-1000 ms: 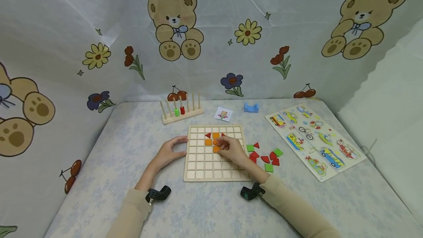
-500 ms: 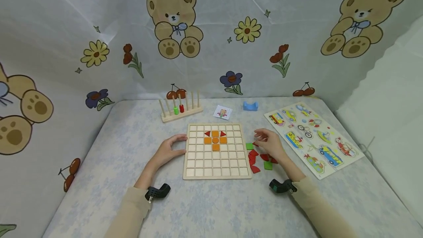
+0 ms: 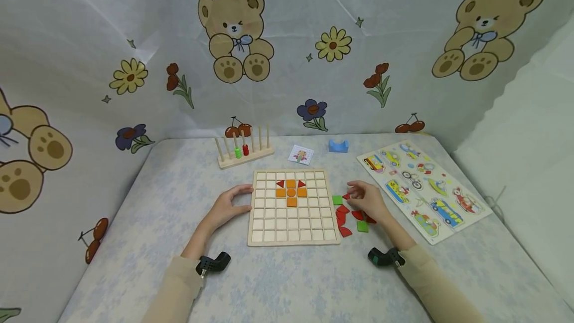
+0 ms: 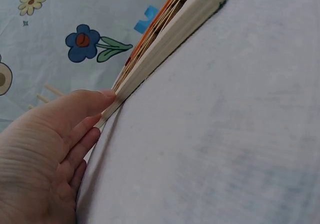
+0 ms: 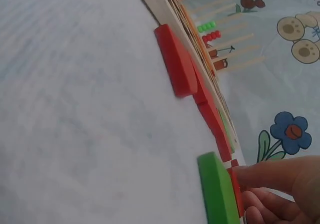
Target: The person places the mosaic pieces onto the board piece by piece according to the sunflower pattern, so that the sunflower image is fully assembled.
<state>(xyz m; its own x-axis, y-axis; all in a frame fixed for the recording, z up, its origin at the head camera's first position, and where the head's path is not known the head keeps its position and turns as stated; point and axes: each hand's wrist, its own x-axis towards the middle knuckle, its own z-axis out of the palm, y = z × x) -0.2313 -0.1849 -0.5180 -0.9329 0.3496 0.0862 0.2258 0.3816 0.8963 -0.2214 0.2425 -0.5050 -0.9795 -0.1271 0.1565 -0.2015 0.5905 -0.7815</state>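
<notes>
My left hand [image 3: 229, 204] rests against the left edge of the wooden grid board [image 3: 271, 223], thumb and fingertips touching the rim. The left wrist view shows its thumb [image 4: 95, 102] on the board's edge. On the board, orange squares [image 3: 290, 183] form a cross around an orange circle [image 3: 291, 193], with a red triangle [image 3: 280, 184] at each upper corner. To the right of the board, my right hand [image 3: 368, 201] is low over loose pieces, fingers bent around a small red triangle [image 3: 346, 196]; I cannot tell whether it is pinched.
Several red pieces [image 3: 344, 232] and green squares [image 3: 362, 227] lie right of the board. Behind it are a peg rack [image 3: 251, 156] with green and red beads, a pattern card [image 3: 301, 155] and a blue holder [image 3: 338, 146]. A vehicle picture board [image 3: 421, 213] lies at right.
My right hand has moved off the board to the loose pieces at the right and lowered slightly there, uncovering the right orange square and the orange circle. My left hand stays at the board's edge.
</notes>
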